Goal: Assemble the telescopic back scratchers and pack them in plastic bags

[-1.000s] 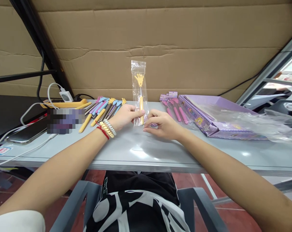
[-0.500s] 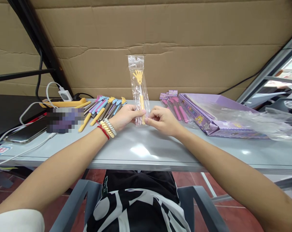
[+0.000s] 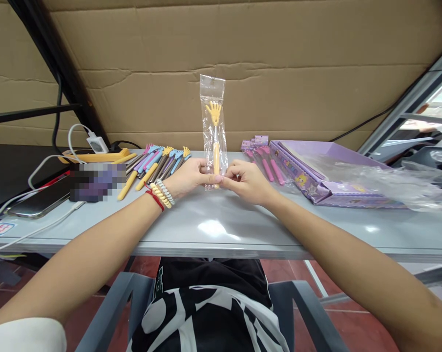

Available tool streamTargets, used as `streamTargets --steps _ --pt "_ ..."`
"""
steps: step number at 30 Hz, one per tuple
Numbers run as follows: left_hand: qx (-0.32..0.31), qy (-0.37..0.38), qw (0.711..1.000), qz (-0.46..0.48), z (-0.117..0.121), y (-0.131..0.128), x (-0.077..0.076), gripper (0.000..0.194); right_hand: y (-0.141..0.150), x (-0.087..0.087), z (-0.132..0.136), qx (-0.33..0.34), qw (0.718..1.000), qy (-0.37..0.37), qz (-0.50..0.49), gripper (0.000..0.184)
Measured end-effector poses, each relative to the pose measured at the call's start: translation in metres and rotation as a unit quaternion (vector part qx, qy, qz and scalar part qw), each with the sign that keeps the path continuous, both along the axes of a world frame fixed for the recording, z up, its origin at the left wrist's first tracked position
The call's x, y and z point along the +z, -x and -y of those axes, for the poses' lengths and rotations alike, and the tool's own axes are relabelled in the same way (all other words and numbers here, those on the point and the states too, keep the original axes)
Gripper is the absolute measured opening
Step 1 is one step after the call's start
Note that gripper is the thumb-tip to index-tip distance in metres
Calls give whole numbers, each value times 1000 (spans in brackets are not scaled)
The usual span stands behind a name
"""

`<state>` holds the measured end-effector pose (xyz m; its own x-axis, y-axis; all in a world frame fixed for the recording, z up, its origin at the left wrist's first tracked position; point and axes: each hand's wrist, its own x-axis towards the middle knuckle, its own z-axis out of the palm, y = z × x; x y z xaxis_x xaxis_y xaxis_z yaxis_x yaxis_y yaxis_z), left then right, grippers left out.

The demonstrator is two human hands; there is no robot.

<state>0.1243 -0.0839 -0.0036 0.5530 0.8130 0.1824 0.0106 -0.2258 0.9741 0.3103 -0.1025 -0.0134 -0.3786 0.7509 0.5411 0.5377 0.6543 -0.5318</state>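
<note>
A yellow back scratcher (image 3: 216,151) with a hand-shaped head stands upright inside a clear plastic bag (image 3: 212,89). My left hand (image 3: 193,177) is closed on its lower handle through the plastic, thumb in front. At the bag's bottom right, my right hand (image 3: 245,182) is closed in a pinch on the bag's lower edge, its thumb tip by the left thumb. Left of my hands lies a pile of loose back scratchers (image 3: 157,166) in yellow, blue, purple and pink. To the right are pink back scratchers (image 3: 272,166) in bags with purple header cards (image 3: 255,142).
A purple box (image 3: 323,188) with clear bags (image 3: 400,183) spilling over it stands on the right of the grey table (image 3: 191,230). On the left lie a phone (image 3: 41,198), white cables (image 3: 55,232) and a charger (image 3: 97,144). A cardboard wall (image 3: 261,107) rises behind.
The bagged back scratcher has risen slightly and swung a little to the right. My left thumb has slid down its handle, and my right fingers have come against the bag's lower edge.
</note>
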Motion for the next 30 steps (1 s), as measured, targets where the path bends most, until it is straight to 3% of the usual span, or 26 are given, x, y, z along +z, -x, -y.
streamTargets --steps 6,12,16,19,25,30 --pt "-21 -14 1000 -7 -6 5 0 38 -6 0 -3 43 998 -48 -28 28" --pt "49 -7 997 -62 -20 23 6 31 -32 7 -19 -57 992 -114 -16 23" --pt "62 13 991 -119 -23 31 7 30 -47 9 -27 -96 992 -74 39 22" --pt "2 18 989 -150 -22 31 6 26 -52 8 -30 -93 992 -11 79 21" --pt "-217 56 950 -217 -22 35 6 23 -53 8 -29 -72 985 81 132 19" --pt "-242 85 939 -231 -31 42 2 27 -55 8 -29 -70 975 120 171 21"
